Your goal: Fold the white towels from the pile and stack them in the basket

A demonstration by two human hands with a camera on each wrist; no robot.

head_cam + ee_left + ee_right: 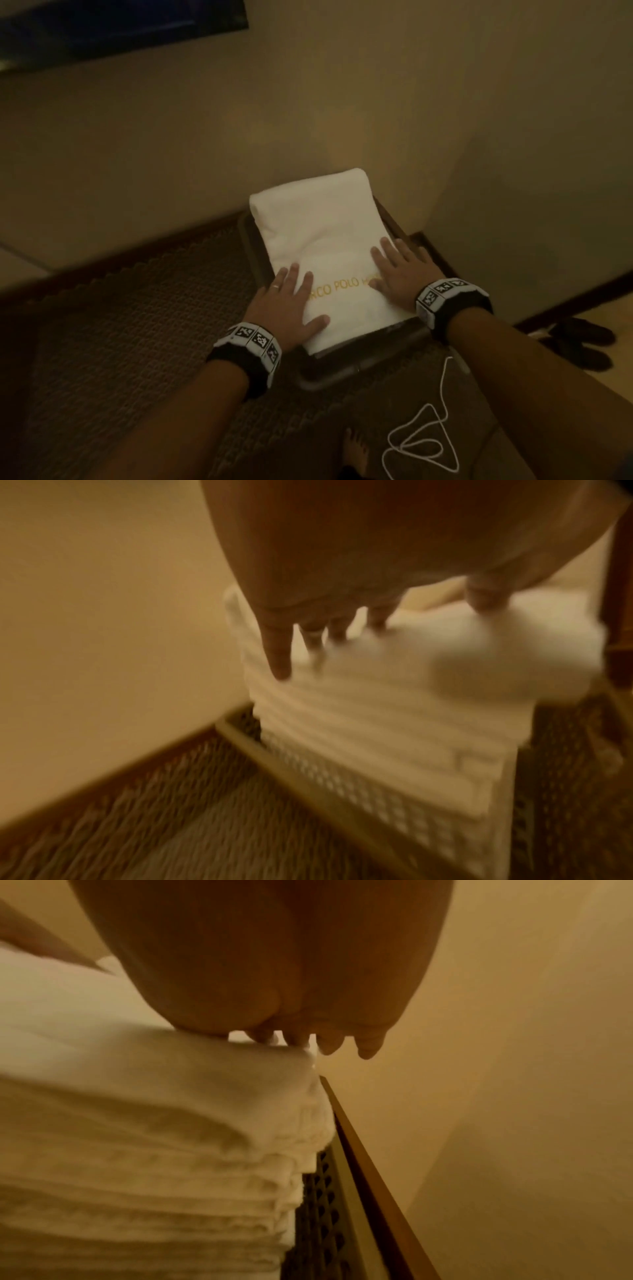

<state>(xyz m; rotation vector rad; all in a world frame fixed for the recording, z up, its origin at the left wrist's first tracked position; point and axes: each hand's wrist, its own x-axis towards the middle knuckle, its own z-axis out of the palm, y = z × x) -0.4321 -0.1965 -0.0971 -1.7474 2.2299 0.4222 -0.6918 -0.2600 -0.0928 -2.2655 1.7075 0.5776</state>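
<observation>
A folded white towel [318,236] with gold lettering lies on top of a stack of folded towels [369,731] that rises above the rim of a lattice-sided basket [359,370]. My left hand [287,301] lies flat on the towel's near left corner, fingers spread. My right hand [397,270] presses flat on its near right side, over the end of the lettering. In the right wrist view the stack [154,1150] shows several layers beside the basket wall [325,1204]; two fingertips [366,1050] hang past the towel's edge.
The basket stands on patterned brown carpet [137,325] in a corner, with beige walls [308,102] behind and to the right. A white cord [428,442] lies looped on the floor near my bare foot [354,452]. Dark shoes [582,342] sit at the right.
</observation>
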